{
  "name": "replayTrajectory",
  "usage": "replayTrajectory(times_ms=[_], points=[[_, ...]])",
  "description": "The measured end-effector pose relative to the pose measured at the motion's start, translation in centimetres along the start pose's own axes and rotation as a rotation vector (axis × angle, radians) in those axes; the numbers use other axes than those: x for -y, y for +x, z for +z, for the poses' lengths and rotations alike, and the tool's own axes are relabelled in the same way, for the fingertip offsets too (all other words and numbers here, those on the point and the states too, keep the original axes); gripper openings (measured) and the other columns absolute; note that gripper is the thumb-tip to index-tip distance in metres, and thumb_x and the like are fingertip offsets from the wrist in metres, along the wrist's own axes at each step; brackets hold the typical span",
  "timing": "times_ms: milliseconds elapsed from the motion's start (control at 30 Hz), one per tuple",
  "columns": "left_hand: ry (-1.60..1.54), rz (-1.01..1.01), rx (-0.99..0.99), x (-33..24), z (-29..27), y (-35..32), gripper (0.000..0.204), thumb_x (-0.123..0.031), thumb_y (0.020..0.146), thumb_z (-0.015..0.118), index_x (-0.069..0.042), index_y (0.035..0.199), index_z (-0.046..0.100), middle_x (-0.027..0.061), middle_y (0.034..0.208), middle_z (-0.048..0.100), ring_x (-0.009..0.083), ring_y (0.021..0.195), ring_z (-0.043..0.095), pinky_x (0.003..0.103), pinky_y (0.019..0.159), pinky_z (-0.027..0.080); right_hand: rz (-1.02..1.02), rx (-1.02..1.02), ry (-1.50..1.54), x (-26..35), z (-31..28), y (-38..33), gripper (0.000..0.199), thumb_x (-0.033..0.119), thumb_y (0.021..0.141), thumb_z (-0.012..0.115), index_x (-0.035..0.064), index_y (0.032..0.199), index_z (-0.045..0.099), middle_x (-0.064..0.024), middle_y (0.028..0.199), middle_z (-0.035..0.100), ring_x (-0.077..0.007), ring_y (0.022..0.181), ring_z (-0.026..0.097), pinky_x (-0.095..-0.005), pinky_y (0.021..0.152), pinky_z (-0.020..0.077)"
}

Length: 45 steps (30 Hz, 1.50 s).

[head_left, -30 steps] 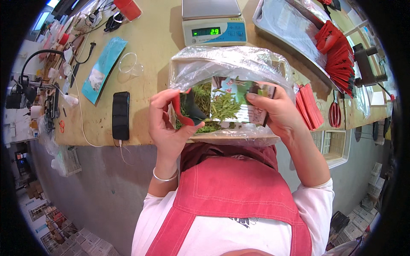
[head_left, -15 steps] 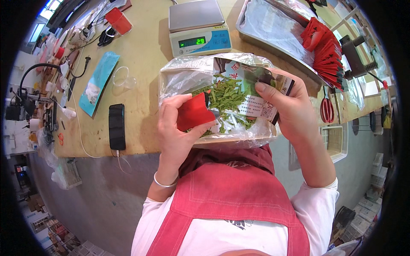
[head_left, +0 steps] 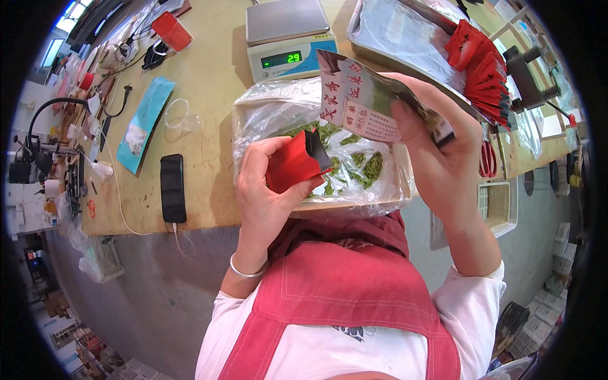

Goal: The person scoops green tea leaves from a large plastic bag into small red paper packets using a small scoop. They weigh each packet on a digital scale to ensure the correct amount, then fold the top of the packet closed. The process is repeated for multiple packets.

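Note:
My left hand (head_left: 263,183) is closed around a small red packet (head_left: 292,164), its dark mouth gaping toward the right. In my right hand (head_left: 437,139) is a printed card (head_left: 361,98), bent along its length and pinched under the thumb. No leaves show on the card's visible face. Below both hands lies a shallow box lined with clear plastic (head_left: 266,104). Loose green tea leaves (head_left: 372,170) are scattered on the liner, partly hidden by the packet and the card.
Behind the box stands an electronic scale (head_left: 288,47). A metal tray (head_left: 399,38) with many red packets (head_left: 484,69) is at the far right, red-handled scissors (head_left: 487,158) nearer. To the left lie a phone (head_left: 172,190), a teal pouch (head_left: 145,123), a clear cup (head_left: 180,117) and a red container (head_left: 171,31).
The leaves that lay on the card are off it. My right hand has lifted the card up and tilted it away from the packet, whose mouth now shows more.

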<state>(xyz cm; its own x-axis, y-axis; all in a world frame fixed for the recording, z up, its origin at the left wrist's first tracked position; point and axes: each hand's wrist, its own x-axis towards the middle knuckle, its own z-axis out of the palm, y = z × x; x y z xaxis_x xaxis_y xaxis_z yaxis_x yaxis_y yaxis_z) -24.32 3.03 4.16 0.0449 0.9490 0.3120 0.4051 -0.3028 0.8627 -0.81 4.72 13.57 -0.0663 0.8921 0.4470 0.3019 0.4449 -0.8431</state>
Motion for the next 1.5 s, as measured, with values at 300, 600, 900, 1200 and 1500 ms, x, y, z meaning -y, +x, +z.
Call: replayTrajectory(times_ms=[300, 600, 900, 1200, 1500], points=[[-0.019, -0.004, 0.049, -0.5, -0.5, -0.1, 0.062, -0.012, 0.069, 0.095, -0.002, 0.123, 0.066, 0.0075, 0.117, 0.067, 0.0204, 0.108, 0.065, 0.034, 0.097, 0.051, 0.115, 0.003, 0.256, -1.9, -0.4, 0.1, 0.028, -0.001, 0.101, 0.068, -0.0015, 0.129, 0.071, -0.0033, 0.116, 0.075, -0.0083, 0.104, 0.065, -0.0259, 0.091, 0.0548], [0.087, 0.059, 0.017, -0.2, -1.0, 0.2, 0.065, -0.017, 0.067, 0.097, -0.004, 0.122, 0.066, 0.0113, 0.118, 0.067, 0.0285, 0.110, 0.065, 0.040, 0.095, 0.054, 0.107, -0.001, 0.183, -0.9, -1.2, -0.3, 0.029, -0.001, 0.099, 0.070, -0.0026, 0.128, 0.070, -0.0053, 0.115, 0.075, -0.0095, 0.102, 0.066, -0.0271, 0.090, 0.0553], [0.239, 0.262, -0.054, 0.3, -0.5, 0.2, 0.069, -0.013, 0.063, 0.097, -0.006, 0.124, 0.064, 0.0126, 0.121, 0.066, 0.0334, 0.112, 0.062, 0.044, 0.096, 0.052, -0.066, -0.018, -0.205, -1.3, -1.2, -0.6, 0.038, -0.009, 0.091, 0.067, -0.0021, 0.128, 0.068, -0.0158, 0.112, 0.076, -0.0215, 0.104, 0.073, -0.0312, 0.092, 0.0553], [0.329, 0.319, -0.040, -0.4, 0.4, 0.1, 0.071, -0.011, 0.060, 0.096, -0.008, 0.124, 0.065, 0.0118, 0.121, 0.066, 0.0331, 0.111, 0.062, 0.045, 0.096, 0.050, -0.118, 0.148, -0.356, -3.4, 2.2, -3.1, 0.035, -0.001, 0.090, 0.072, 0.0015, 0.125, 0.067, -0.0180, 0.102, 0.072, -0.0347, 0.091, 0.073, -0.0398, 0.075, 0.0571], [0.330, 0.309, -0.026, -0.5, 1.3, -0.2, 0.074, -0.010, 0.056, 0.096, -0.007, 0.123, 0.065, 0.0125, 0.120, 0.066, 0.0342, 0.109, 0.062, 0.046, 0.095, 0.050, -0.139, 0.161, -0.317, -4.0, 2.9, -3.1, 0.031, 0.002, 0.089, 0.071, 0.0019, 0.119, 0.067, -0.0179, 0.097, 0.072, -0.0362, 0.087, 0.073, -0.0424, 0.073, 0.0584]])
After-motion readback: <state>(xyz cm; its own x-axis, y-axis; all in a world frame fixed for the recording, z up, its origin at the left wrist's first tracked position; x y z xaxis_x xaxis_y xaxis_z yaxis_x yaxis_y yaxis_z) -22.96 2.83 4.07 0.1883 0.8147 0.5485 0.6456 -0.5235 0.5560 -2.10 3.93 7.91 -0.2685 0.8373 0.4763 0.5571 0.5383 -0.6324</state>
